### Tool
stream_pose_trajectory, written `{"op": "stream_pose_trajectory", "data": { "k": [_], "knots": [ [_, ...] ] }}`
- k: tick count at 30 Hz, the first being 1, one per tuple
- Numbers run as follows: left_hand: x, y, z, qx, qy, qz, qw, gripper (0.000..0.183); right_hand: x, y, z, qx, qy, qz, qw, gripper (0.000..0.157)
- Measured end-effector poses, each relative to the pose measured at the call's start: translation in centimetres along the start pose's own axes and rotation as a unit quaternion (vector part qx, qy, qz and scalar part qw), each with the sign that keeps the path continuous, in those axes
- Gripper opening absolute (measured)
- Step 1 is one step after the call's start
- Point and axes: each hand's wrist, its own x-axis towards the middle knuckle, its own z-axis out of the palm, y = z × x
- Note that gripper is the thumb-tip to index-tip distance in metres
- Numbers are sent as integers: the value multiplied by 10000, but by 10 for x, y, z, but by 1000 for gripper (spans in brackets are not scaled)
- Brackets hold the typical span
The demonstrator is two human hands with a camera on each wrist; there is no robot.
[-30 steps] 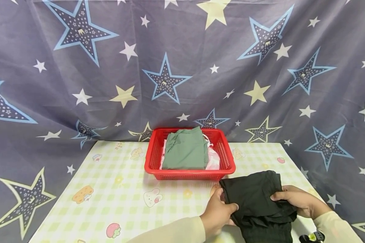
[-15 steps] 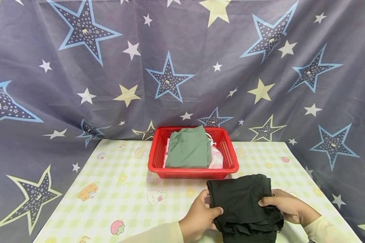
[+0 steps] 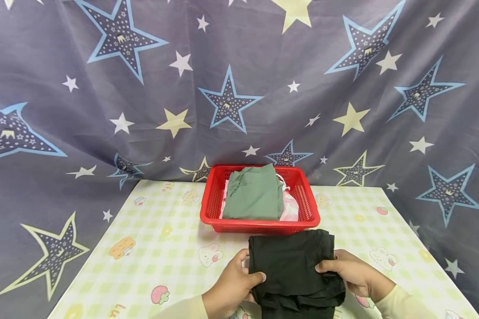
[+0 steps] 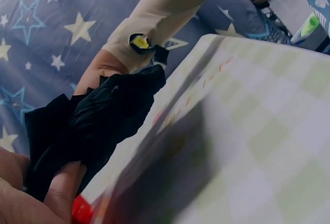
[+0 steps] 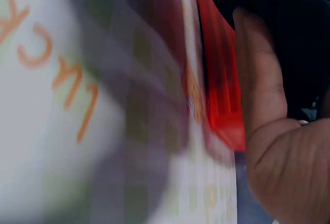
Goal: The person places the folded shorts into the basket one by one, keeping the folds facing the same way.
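A folded pair of black pants (image 3: 291, 266) is held up in front of the basket, with loose layers hanging at its lower end. My left hand (image 3: 232, 285) grips its left edge, thumb on top and fingers behind. At the right edge my right hand (image 3: 353, 271) pinches the cloth the same way. The left wrist view has the black pants (image 4: 98, 116) in the fingers, hanging above the table. In the right wrist view, dark cloth (image 5: 304, 38) lies against my right hand (image 5: 278, 147); part of that grip is hidden.
Just beyond the pants stands a red plastic basket (image 3: 259, 227), holding folded green clothing (image 3: 253, 197) and a pink-and-white drawstring item (image 3: 290, 208). The table has a checked, cartoon-printed cover (image 3: 175, 252). A star-patterned curtain (image 3: 163, 102) hangs along its back and sides.
Both hands have carried the black pants leftward, from right of the basket to in front of it. The basket and its contents have stayed put on the table.
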Motion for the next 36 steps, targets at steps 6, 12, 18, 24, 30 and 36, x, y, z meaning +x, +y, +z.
{"op": "stream_pose_trajectory", "data": {
  "k": [6, 12, 18, 24, 30, 36],
  "knots": [
    [-13, 9, -27, 99, -13, 204, 9997, 63, 16, -3, 22, 55, 31, -22, 10000, 41],
    [-28, 15, -49, 169, 52, 145, 9997, 65, 31, -3, 42, 59, -43, -214, 9997, 41],
    [-36, 19, -60, 47, 15, 99, 9999, 67, 39, 1, 56, -78, 320, -387, 9987, 31],
    [-39, 23, -68, -184, -63, 24, 9998, 60, 40, 3, 66, 126, 377, -474, 9981, 37],
    [-40, 21, -73, -259, -7, 36, 9997, 63, 37, 3, 72, 257, 480, -469, 9974, 34],
    [-41, 18, -76, -105, 193, 126, 9997, 67, 34, 4, 73, 569, 218, -626, 9962, 38]
  ]
}}
